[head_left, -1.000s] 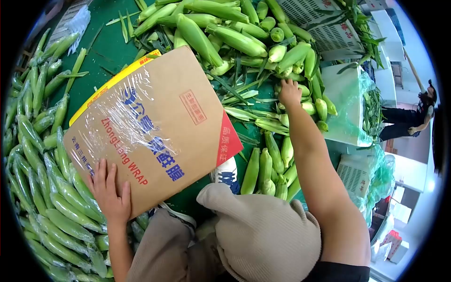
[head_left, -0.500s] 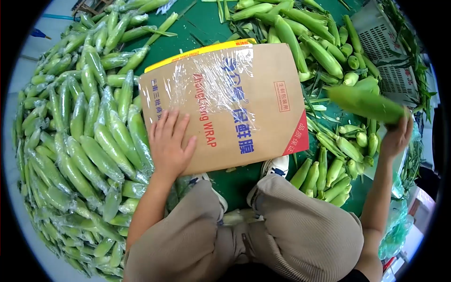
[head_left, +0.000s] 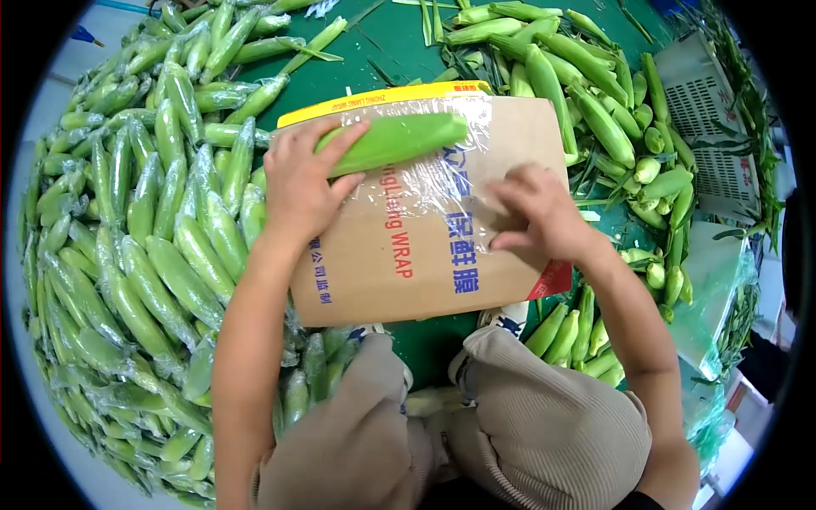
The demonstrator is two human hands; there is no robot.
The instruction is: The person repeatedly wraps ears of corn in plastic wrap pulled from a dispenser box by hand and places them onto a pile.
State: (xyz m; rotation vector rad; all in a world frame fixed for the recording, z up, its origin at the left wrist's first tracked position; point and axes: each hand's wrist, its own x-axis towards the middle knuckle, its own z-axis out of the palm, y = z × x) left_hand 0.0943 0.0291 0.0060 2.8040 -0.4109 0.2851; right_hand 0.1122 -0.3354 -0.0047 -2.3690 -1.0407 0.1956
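An ear of corn [head_left: 404, 140] in its green husk lies across the top part of a brown cardboard cling wrap box [head_left: 361, 293]. My left hand [head_left: 302, 183] is closed around its left end, thumb below and fingers above. Clear wrinkled film [head_left: 421, 183] covers the box's printed face under and below the corn. My right hand [head_left: 544, 212] hovers over the right side of the box, slightly blurred, fingers apart and nothing visible in them.
Film-wrapped corn [head_left: 183, 276] is heaped along the left. Unwrapped corn [head_left: 595, 115] lies piled at the upper right, beside a white plastic crate [head_left: 701, 110]. More loose ears [head_left: 565, 336] lie by my right knee. Green plastic bags [head_left: 705, 408] hang at far right.
The ear of corn has come from my right side onto the box and passed into my left hand. My right hand has moved left, over the box, and let go of it.
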